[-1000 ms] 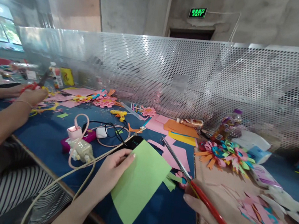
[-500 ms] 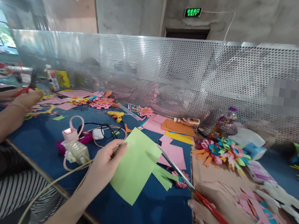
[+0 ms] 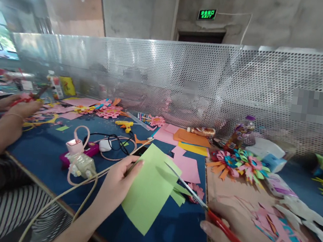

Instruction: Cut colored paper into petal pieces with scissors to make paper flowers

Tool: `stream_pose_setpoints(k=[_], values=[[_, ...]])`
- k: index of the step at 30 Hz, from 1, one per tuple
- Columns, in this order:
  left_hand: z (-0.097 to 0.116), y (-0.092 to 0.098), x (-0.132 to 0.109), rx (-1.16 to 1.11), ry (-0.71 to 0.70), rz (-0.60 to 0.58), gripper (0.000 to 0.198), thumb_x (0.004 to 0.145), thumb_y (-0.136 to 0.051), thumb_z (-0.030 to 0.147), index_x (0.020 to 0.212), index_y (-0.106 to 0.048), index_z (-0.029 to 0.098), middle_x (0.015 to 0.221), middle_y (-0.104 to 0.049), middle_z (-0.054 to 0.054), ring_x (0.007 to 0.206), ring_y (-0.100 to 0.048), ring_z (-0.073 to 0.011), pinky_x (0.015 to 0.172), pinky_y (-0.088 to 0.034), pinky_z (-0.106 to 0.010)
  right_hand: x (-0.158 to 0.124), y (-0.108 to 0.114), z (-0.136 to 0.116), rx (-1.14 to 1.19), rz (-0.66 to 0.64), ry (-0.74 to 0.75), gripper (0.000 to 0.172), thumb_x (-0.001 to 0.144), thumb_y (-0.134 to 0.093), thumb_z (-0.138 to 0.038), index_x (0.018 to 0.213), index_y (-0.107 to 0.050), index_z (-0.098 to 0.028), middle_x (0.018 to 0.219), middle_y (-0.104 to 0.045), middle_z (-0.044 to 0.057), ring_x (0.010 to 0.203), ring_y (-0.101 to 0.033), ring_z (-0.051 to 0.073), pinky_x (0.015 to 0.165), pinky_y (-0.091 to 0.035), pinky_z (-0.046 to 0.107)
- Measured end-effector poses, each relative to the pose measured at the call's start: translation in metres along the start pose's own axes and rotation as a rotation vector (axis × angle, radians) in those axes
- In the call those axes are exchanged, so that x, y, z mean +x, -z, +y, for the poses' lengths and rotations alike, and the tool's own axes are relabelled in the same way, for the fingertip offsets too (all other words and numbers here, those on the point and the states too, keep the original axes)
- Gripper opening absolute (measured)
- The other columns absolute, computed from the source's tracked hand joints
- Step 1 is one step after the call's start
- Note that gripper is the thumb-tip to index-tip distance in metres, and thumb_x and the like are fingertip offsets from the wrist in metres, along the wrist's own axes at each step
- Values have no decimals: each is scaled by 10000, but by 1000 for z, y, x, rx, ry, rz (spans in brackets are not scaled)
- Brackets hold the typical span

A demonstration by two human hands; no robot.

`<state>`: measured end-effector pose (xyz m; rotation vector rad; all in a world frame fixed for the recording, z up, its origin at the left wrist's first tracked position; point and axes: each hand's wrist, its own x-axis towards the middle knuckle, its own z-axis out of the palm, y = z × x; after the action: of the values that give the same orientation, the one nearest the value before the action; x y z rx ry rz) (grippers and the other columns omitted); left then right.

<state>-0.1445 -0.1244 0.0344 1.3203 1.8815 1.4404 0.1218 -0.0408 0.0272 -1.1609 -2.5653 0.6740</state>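
My left hand (image 3: 122, 181) pinches the upper left edge of a light green sheet of paper (image 3: 150, 191), held tilted above the blue table. My right hand (image 3: 233, 225) grips the red handles of a pair of scissors (image 3: 217, 219). Their metal blades point up and left, and the tips lie over the upper right part of the sheet. How far the blades are apart is hard to make out. Cut green paper strips (image 3: 179, 194) lie behind the sheet, beside a pink paper flower (image 3: 196, 193).
A yellow glue gun (image 3: 124, 125), a white plug (image 3: 105, 145) and cables lie at the left. Pink paper (image 3: 187, 169), orange paper (image 3: 192, 138) and a bottle (image 3: 201, 131) are behind. Colourful paper flowers (image 3: 239, 165) sit at the right. A co-worker's hands (image 3: 23, 106) hold red scissors at far left.
The green sheet has moved slightly right and down with my left hand. The scissor blades have come across the sheet's upper right part. The co-worker's hands have shifted a little left.
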Motion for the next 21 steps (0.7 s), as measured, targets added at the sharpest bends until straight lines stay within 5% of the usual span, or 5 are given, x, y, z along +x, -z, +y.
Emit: stream_pose_setpoints(k=[4, 12, 21], values=[[0, 0, 1, 8, -4, -4, 383, 776, -468, 448, 991, -601, 160, 711, -619, -13, 630, -541, -152, 534, -379, -212, 2, 1, 2, -12, -30, 8, 361, 838, -423, -475, 817, -571, -147, 651, -561, -12, 508, -484, 65, 500, -424, 215], [-3, 1, 1, -8, 10, -12, 382, 787, -467, 435, 1029, -592, 168, 724, -619, -8, 622, -533, -145, 518, -366, -208, 1, 2, 1, -69, 8, 39, 378, 737, -481, -518, 533, -539, -205, 479, -491, 13, 474, -488, 146, 436, -339, 259], [-1, 0, 1, -18, 25, -5, 386, 784, -476, 444, 1031, -589, 169, 727, -619, -13, 643, -534, -149, 533, -372, -208, 2, -2, 12, 25, -76, -25, 257, 857, -444, -378, 911, -569, -160, 840, -584, 21, 668, -542, 92, 592, -469, 238]])
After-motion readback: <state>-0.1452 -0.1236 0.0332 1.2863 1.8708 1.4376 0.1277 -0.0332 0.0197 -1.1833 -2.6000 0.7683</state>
